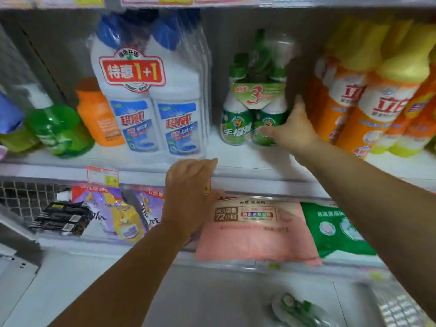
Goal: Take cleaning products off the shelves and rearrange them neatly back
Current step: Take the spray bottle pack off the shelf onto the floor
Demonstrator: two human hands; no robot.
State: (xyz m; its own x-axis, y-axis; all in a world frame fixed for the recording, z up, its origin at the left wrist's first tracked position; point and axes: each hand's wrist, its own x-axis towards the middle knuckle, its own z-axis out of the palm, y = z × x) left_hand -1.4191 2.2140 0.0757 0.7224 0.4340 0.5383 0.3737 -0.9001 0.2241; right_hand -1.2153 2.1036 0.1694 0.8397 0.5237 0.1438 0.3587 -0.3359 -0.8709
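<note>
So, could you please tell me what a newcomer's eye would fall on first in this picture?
Most likely the twin pack of white toilet-cleaner bottles, with blue caps and a red 1+1 badge, standing centre-left on the upper shelf. Next comes the right hand, fingers spread, reaching to the green three-pack of bottles beside it. The row of orange-and-yellow bottles stands at the far right of that shelf.

Glossy plastic bottles (151,100) — shiny shrink-wrap; smooth white shelf (247,156); glossy pouches (254,230).
</note>
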